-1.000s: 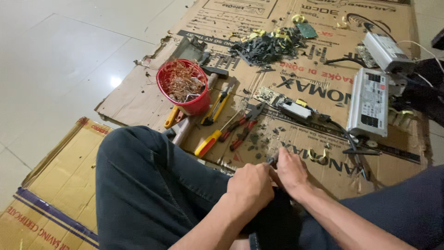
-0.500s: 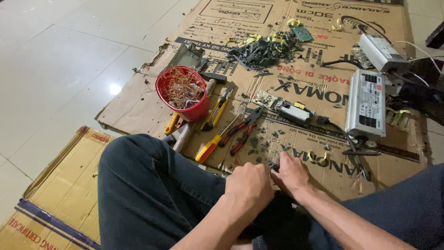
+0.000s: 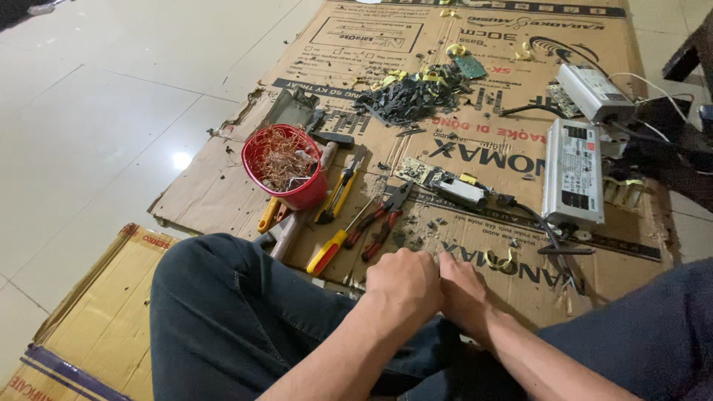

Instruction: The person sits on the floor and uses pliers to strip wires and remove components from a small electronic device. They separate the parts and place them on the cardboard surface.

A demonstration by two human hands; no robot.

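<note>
We keep left hand (image 3: 405, 286) and right hand (image 3: 462, 286) pressed together, fists closed on something hidden, near edge of cardboard sheet (image 3: 223, 186). Risk: small piece flicks into debris; red-handled pliers (image 3: 382, 219) just beyond knuckles.

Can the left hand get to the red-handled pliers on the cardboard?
Probably yes. The left hand rests just below the red-handled pliers, which lie in the open on the cardboard, with nothing on top or between them.
</note>
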